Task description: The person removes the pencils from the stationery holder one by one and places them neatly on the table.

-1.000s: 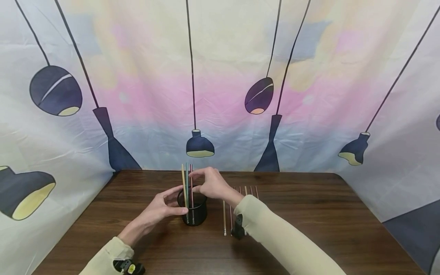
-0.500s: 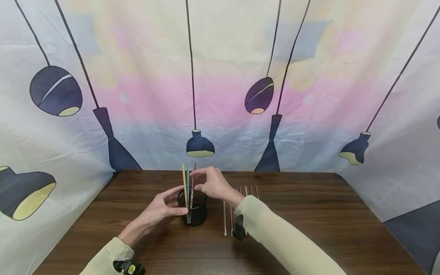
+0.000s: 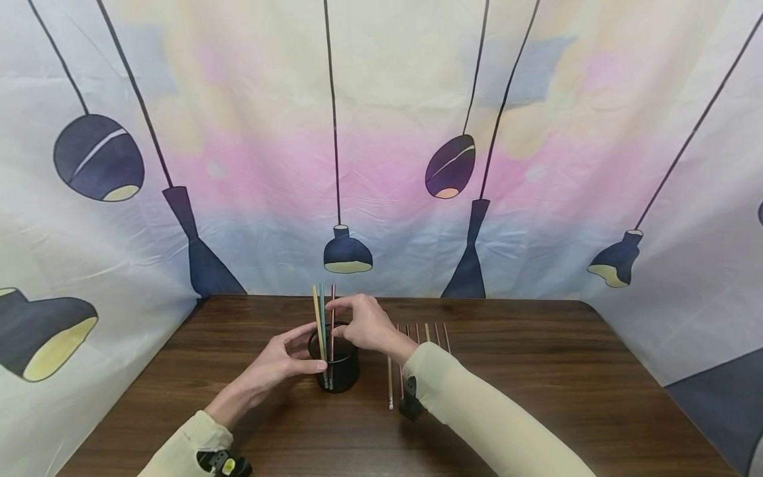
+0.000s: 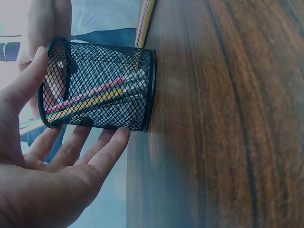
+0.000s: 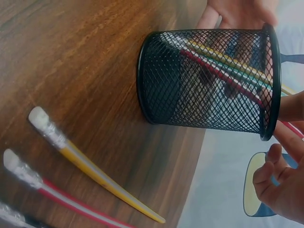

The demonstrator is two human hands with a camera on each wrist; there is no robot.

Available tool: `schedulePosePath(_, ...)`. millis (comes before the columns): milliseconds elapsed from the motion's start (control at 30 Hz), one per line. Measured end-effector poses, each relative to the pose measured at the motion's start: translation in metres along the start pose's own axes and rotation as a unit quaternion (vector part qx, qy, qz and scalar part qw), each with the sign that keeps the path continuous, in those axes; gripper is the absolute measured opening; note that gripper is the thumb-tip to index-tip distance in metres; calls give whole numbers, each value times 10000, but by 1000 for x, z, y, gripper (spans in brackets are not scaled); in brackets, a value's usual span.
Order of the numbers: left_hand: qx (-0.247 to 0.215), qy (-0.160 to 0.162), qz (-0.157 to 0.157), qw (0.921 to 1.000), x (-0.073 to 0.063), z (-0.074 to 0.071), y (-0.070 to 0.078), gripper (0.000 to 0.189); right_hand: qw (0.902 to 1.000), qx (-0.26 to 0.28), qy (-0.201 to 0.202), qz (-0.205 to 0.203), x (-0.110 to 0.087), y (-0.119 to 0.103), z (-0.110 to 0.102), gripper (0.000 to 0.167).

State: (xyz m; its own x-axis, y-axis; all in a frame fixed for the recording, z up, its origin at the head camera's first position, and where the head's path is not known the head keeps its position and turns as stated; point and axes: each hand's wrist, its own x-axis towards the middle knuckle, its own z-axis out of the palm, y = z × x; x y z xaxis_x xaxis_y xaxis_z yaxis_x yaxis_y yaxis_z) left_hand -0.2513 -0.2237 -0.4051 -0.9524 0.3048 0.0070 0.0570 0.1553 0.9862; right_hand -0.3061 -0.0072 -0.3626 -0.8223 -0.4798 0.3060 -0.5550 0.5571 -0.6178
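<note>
A black mesh pencil cup [image 3: 346,376] stands upright on the table. My left hand [image 3: 274,361] holds it from the left side, thumb at the rim and fingers round the mesh, as the left wrist view shows on the cup [image 4: 102,61]. Inside lean a yellow pencil [image 3: 316,301] and a teal pencil [image 3: 322,305], eraser ends down. Over the cup's mouth, my right hand [image 3: 366,324] pinches a red pencil [image 3: 333,293] between thumb and fingers. Its eraser end is down inside the cup, near the bottom, seen through the mesh in the right wrist view.
Several pencils lie in a row right of the cup, partly hidden under my right forearm. Nearest the cup is a yellow pencil [image 5: 97,173] with a white eraser, then a red pencil [image 5: 71,203]. A printed cloth [image 3: 393,132] hangs behind the table's far edge.
The red pencil's top swung right, then back left to nearly upright. The yellow and teal pencils' tops shifted slightly left. My left hand has stayed on the cup.
</note>
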Motion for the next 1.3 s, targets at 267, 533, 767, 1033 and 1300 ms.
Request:
schedulePosePath(267,-108,13,-22,9999,0,1,-1,87,9995,135,273,87,-2,1,4,35)
schedulePosePath(533,-92,-55,54,9999,1,0,-3,87,9971,289,612,338,-2,3,-2,37)
schedulePosePath(767,-90,-119,125,9998,0,-1,-3,85,9962,397,643,428,-3,1,-12,43)
schedulePosePath(1033,-108,-160,129,9997,-1,-1,-2,84,9952,594,705,319,-5,-1,-23,51)
schedulePosePath(1300,-95,-115,130,9998,-1,0,-1,83,9940,766,784,16,-3,0,-33,59)
